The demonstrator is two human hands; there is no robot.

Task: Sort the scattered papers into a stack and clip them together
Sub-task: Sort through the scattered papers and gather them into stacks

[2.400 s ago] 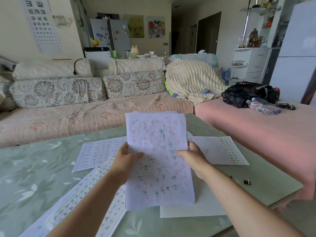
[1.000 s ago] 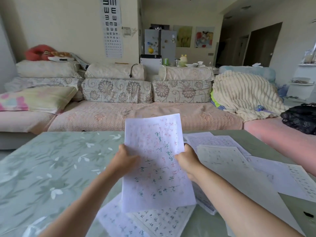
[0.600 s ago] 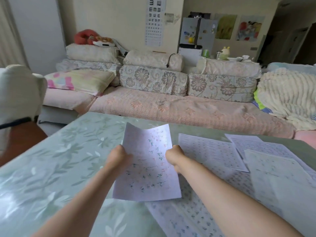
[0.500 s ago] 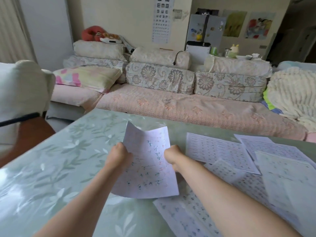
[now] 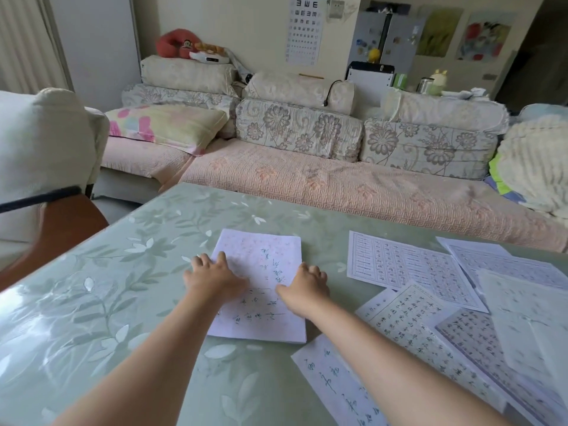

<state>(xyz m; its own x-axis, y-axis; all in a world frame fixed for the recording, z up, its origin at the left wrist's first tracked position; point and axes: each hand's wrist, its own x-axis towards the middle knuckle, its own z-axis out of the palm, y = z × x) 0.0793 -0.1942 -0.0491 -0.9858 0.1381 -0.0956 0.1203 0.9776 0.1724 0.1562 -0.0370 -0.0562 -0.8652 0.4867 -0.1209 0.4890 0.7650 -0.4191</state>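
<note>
Surface: my pale green, leaf-patterned surface [image 5: 123,302] carries everything; a sofa [image 5: 307,176] runs along its far side.
Loose sheets: printed and handwritten sheets [image 5: 430,302] lie overlapping on the right, well apart from my fingers.
Stack: the stack of papers [image 5: 264,262] lies flat in the middle of the surface, its pale top sheet marked with faint red and green handwriting, edges roughly squared.
Left hand: my left hand [image 5: 212,279] lies palm down on the stack's left edge, fingers [image 5: 221,259] spread and flat, gripping nothing.
Right hand: my right hand [image 5: 304,287] presses on the stack's right edge, fingers loosely spread, holding nothing.
</note>
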